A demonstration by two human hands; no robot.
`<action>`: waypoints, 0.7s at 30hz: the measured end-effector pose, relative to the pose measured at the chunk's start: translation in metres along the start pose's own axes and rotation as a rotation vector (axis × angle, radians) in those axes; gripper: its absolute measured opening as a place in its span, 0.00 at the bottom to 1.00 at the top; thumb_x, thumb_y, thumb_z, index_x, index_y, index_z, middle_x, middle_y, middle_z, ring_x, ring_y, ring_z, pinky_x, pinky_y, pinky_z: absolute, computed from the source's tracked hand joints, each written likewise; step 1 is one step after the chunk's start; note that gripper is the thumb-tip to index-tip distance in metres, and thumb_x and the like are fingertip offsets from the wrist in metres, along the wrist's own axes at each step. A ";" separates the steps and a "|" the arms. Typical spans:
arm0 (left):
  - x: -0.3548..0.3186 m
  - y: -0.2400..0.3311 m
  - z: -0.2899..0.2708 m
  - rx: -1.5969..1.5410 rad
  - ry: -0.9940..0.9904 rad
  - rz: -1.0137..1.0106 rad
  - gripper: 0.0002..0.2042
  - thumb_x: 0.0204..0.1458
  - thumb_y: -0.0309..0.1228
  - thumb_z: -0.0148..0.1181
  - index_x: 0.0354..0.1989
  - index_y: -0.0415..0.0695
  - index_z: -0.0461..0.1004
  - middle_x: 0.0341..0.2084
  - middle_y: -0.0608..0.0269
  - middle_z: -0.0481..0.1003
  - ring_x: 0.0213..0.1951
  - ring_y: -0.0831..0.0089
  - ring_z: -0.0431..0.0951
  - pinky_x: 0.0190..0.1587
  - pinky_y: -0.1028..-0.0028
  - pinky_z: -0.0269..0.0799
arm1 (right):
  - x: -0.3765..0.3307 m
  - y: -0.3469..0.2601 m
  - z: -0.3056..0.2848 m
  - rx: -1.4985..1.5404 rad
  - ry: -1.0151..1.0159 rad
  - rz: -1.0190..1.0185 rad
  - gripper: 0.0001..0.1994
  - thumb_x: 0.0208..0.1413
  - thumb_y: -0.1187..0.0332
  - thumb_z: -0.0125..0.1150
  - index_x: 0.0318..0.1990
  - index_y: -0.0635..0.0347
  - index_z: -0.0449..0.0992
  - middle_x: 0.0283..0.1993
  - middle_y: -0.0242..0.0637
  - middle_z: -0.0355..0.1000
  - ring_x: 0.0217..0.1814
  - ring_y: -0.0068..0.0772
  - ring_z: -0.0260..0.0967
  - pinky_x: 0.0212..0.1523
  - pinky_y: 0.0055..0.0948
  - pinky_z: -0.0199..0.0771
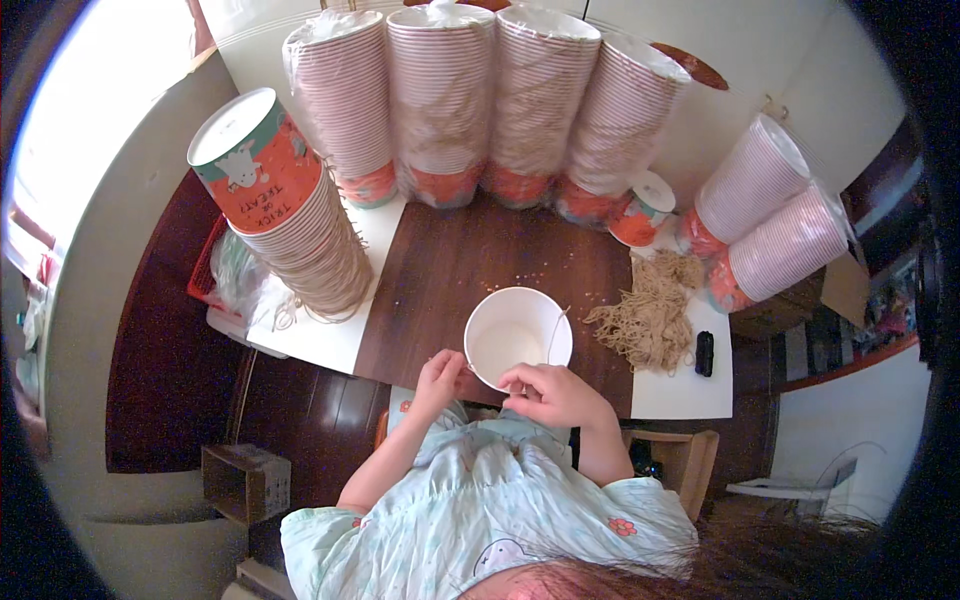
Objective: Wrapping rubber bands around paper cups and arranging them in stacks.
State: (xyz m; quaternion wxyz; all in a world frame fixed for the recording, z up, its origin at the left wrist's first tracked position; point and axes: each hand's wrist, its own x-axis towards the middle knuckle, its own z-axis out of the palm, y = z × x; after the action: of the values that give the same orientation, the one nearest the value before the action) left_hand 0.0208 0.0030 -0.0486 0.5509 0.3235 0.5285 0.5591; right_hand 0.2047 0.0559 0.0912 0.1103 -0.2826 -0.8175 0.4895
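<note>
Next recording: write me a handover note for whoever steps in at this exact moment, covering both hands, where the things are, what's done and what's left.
Left hand: grips the near-left rim of the white paper bucket.
Right hand: at the bucket's near rim, pinching a thin tan string that runs up across the opening.
Pile of tan strings: right of the bucket on the table.
Done: one unwrapped stack of printed buckets at the left already shows strings hanging from it.
Left: plastic-wrapped bucket stacks behind and to the right remain sealed.
</note>
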 end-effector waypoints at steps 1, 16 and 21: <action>0.005 0.001 0.001 0.001 -0.007 0.002 0.09 0.54 0.33 0.46 0.29 0.40 0.67 0.22 0.66 0.70 0.26 0.81 0.71 0.24 0.82 0.68 | -0.003 -0.003 -0.001 -0.003 0.007 0.001 0.10 0.44 0.69 0.58 0.36 0.57 0.70 0.21 0.30 0.66 0.23 0.21 0.63 0.27 0.20 0.63; 0.017 0.140 -0.017 0.434 0.177 0.561 0.08 0.48 0.26 0.52 0.19 0.39 0.64 0.13 0.68 0.65 0.17 0.83 0.67 0.18 0.81 0.62 | 0.024 -0.057 0.008 -0.535 0.160 -0.655 0.07 0.43 0.67 0.56 0.30 0.56 0.68 0.22 0.33 0.64 0.26 0.33 0.64 0.33 0.31 0.62; 0.026 0.245 -0.073 0.951 0.859 1.282 0.06 0.43 0.27 0.55 0.22 0.39 0.64 0.16 0.57 0.63 0.18 0.64 0.65 0.21 0.70 0.61 | 0.108 -0.096 0.002 -0.764 0.400 -0.968 0.08 0.33 0.71 0.57 0.25 0.58 0.68 0.25 0.33 0.64 0.29 0.32 0.64 0.41 0.33 0.64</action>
State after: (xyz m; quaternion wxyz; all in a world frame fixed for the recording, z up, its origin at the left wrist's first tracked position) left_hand -0.1206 0.0517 0.1609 -0.3024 0.5126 0.5822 0.5539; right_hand 0.0819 0.0813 0.1625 0.3603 0.0126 -0.9327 -0.0033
